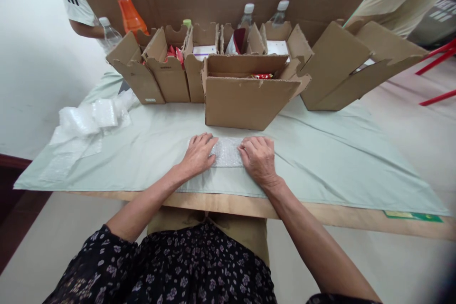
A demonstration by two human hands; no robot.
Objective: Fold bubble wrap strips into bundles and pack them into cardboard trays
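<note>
A small sheet of clear bubble wrap (228,152) lies on the cloth in front of me, between my two hands. My left hand (199,153) rests over its left end, fingers laid along it and the thumb apart. At the right end, the fingers of my right hand (259,156) are curled, with thumb and forefinger pinching the wrap's edge. Whether anything lies inside the wrap cannot be made out. Just beyond my hands stands an open cardboard box (245,102) with a red packet (262,76) showing inside.
Several cardboard bins (173,76) stand in a row behind, with bottles and packets. Another open box (331,76) is at right. Loose bubble wrap (80,123) is piled at left. A pale green cloth (331,161) covers the table. Another person's arm (85,29) shows at back left.
</note>
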